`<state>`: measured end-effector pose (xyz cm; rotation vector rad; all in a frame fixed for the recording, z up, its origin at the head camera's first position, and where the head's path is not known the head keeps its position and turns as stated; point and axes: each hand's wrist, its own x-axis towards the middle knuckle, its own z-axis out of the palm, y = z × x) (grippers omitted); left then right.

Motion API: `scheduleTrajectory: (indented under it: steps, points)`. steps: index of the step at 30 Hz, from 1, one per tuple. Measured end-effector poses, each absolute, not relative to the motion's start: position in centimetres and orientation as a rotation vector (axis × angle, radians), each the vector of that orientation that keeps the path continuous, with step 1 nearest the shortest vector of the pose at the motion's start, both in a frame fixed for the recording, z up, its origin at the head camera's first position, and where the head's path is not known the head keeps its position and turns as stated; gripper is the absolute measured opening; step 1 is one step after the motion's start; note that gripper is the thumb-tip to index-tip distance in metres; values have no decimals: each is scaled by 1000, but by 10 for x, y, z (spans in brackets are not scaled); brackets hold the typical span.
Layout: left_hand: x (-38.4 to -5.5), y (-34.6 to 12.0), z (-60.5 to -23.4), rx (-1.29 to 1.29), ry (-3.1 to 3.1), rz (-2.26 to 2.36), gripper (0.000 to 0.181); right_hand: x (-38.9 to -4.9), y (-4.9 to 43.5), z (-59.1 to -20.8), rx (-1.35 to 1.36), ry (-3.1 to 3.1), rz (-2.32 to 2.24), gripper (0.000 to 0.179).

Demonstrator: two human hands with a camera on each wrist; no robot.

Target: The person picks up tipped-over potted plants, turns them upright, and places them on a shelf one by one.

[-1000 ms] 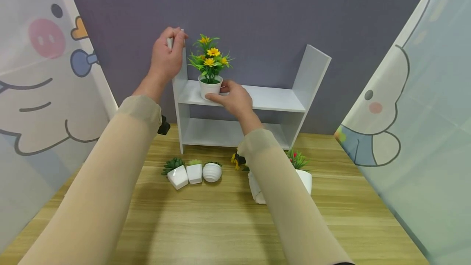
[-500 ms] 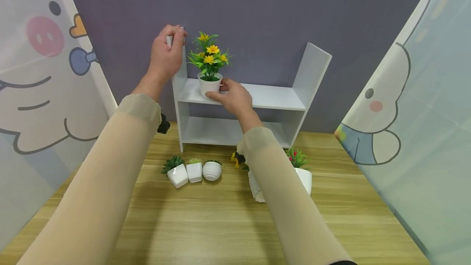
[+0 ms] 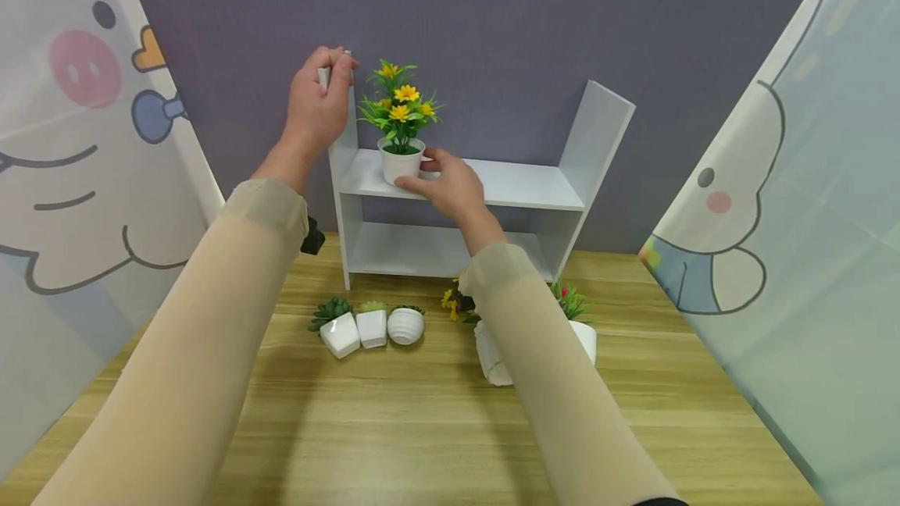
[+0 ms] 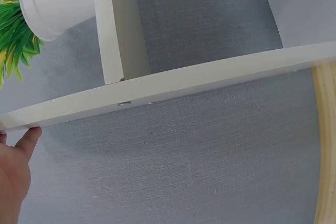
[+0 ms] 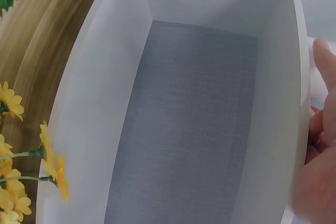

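Note:
A white two-tier shelf [image 3: 520, 182] stands against the grey wall. My left hand [image 3: 319, 104] grips the top of its left side panel; in the left wrist view the fingers of this hand [image 4: 13, 174] touch the panel's edge. On the upper board, near that panel, stands an artificial yellow-flowered plant in a white pot [image 3: 402, 164], upright. My right hand [image 3: 453, 187] holds the pot low on its right side, thumb in front and fingers partly hidden behind. In the right wrist view the right hand [image 5: 320, 145] lies at the board's front edge, beside the pot.
Three small succulents in white pots [image 3: 341, 336] lie on their sides on the wooden table [image 3: 394, 428], left of centre. Right of them, partly hidden by my right sleeve, are yellow flowers [image 3: 450, 303], a white pot [image 3: 492, 358] and a red-flowered plant [image 3: 571, 301]. Printed cartoon curtains [image 3: 794, 178] flank the table.
My right hand has shifted very slightly to the right against the pot, and its forearm with it. The plant, the shelf and my left hand keep their places.

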<state>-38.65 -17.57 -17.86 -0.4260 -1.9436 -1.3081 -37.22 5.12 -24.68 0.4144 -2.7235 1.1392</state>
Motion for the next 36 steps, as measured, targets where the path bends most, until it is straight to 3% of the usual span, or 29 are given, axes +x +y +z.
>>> scheduleTrajectory:
  steps: [19,36]
  points:
    - [-383,-178,-179,-413,-1933,-1308,28,-348,94,-242,637,-2601,1295,80]
    - [-387,-174,-177,-420,-1944,-1305,32,-299,183,-274,750,-2696,1210,65]
